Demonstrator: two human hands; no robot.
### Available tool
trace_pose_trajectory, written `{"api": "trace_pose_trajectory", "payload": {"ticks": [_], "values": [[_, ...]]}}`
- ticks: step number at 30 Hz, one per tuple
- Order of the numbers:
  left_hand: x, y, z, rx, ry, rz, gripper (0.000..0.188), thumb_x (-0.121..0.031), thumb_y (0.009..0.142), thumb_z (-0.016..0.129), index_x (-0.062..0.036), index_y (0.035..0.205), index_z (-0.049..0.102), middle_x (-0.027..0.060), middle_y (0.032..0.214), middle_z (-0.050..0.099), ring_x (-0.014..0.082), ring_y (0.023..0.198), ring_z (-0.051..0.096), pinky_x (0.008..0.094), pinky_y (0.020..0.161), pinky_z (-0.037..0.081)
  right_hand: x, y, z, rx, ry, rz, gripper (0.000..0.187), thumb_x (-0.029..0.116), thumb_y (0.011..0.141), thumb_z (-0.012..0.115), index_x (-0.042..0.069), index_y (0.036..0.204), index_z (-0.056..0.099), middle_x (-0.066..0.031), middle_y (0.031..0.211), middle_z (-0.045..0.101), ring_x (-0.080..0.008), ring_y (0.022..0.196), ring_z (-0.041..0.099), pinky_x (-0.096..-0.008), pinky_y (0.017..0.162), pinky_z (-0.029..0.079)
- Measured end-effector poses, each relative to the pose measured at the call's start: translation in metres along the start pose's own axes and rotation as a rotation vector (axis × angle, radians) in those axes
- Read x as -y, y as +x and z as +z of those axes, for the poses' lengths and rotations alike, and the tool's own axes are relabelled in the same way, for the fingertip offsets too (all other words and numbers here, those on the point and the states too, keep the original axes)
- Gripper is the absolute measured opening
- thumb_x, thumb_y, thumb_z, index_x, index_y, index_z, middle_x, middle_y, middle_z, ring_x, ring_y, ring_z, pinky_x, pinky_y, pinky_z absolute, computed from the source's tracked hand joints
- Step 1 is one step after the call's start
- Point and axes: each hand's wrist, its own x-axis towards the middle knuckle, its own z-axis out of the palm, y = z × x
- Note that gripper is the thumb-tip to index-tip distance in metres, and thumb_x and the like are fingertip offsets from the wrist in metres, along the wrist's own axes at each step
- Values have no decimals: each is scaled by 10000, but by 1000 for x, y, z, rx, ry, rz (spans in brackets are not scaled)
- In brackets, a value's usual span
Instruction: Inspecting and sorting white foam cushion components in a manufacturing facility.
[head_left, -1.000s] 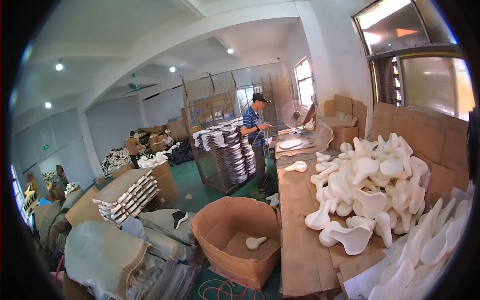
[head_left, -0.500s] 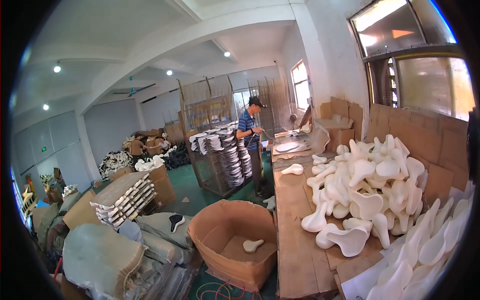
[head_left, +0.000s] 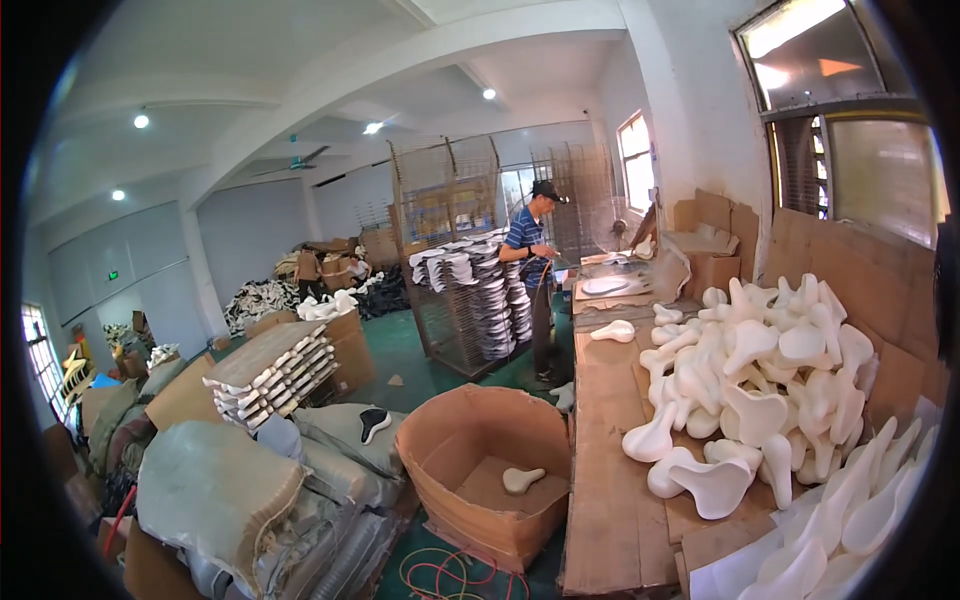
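Neither of my hands shows in the head view. On the right, a large heap of white bicycle saddle pads lies on a workbench covered with cardboard. A single white saddle pad sits apart from the heap, toward the bench's far left edge. More pale pads stand in rows at the near right corner. Left of the bench is an open cardboard bin with one cream saddle pad on its bottom.
A co-worker stands at the bench's far end, holding a thin tool or hose. Behind are wire racks with stacked saddles. Wrapped sacks, one bearing a black-and-white saddle, and stacked boards fill the left. Hoses lie on the floor.
My view has turned slightly left, so everything sits farther right in the picture. The co-worker's head and arms have shifted a little. The saddle pads look unmoved.
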Motion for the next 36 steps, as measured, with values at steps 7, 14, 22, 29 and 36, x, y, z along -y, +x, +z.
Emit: {"api": "trace_pose_trajectory", "payload": {"ticks": [7, 14, 22, 29, 36], "values": [[-3, 2, -1, 14, 292, 153, 106, -101, 747, 542, -59, 657, 578, 121, 575, 534, 276, 502, 517, 426, 411, 372, 36, 13, -28, 95, -76, 46, 488, 127, 805, 661, 46, 1257, 497, -101, 978, 633, -193, 833, 620, -303, 703, 512], [1, -6, 12, -18, 96, 35, 122, -96, 766, 551, -64, 651, 574, 134, 543, 509, 260, 457, 499, 402, 383, 372, 68, 19, -50, 155, -118, 75, 490, 119, 805, 659, 49, 1261, 495, -100, 976, 632, -194, 828, 621, -302, 697, 514], [12, 22, 16, 0, 483, 128, 147, -130, 768, 579, -86, 637, 631, 76, 570, 562, 240, 486, 525, 390, 450, 389, 71, 16, -52, 215, -96, 101, 492, 110, 805, 657, 53, 1265, 492, -98, 975, 632, -195, 822, 622, -301, 690, 516], [43, 78, 3, 124, 571, 193, 268, -289, 838, 602, -90, 667, 651, 123, 611, 586, 262, 550, 559, 420, 487, 406, 96, 15, -41, 281, -113, 129, 494, 102, 805, 654, 55, 1268, 490, -97, 973, 632, -196, 816, 623, -300, 684, 518], [0, 11, 24, -20, 468, 124, 347, -356, 853, 610, -78, 646, 640, 126, 638, 600, 260, 565, 573, 419, 519, 419, 86, 21, -53, 306, -70, 121, 496, 94, 805, 652, 58, 1272, 487, -96, 972, 631, -197, 811, 624, -299, 678, 519]]}}
